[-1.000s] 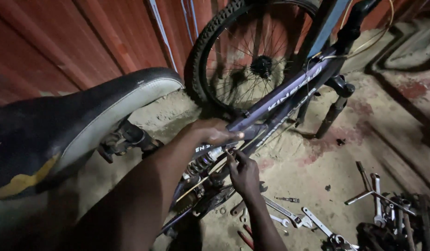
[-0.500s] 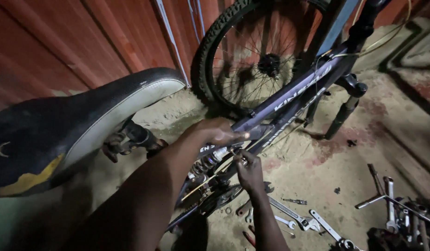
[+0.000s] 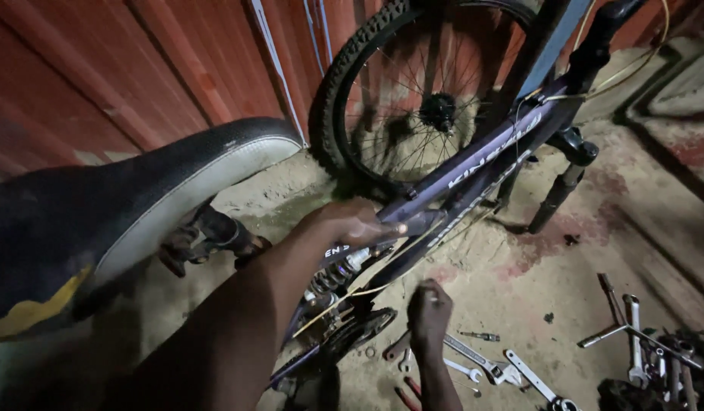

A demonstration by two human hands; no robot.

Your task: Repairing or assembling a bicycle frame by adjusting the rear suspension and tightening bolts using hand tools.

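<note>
Head view: a purple bicycle frame [image 3: 474, 164] is seen lying across a sandy concrete floor [image 3: 595, 228], with its front wheel [image 3: 413, 91] raised toward the far edge of the floor against a red corrugated wall [image 3: 139, 68]. The left hand [image 3: 352, 224] is closed around the frame's top tube, with the fingers wrapped over it near the point where the tube meets the rear shock spring [image 3: 333, 278]. The tube runs straight out of that grip, up and to the right toward the suspension fork [image 3: 565, 175].

The right hand [image 3: 430, 308] is held lower, just beside the down tube and close to the chainring [image 3: 359, 331]. Its fingers are curled inward, but whether anything is pinched in them cannot be told, as the hand is dark and seen from the back. The frame thus lies above and to the left of this hand, near it, though contact cannot be confirmed.

A black saddle with a pale edge [image 3: 124, 205] fills the left side of the view. Spanners [image 3: 481, 361] are scattered on the floor at the near edge, just right of the right hand, and red-handled pliers [image 3: 409, 396] lie beside the wrist. More wrenches [image 3: 633, 335] are piled toward the near right corner.
</note>
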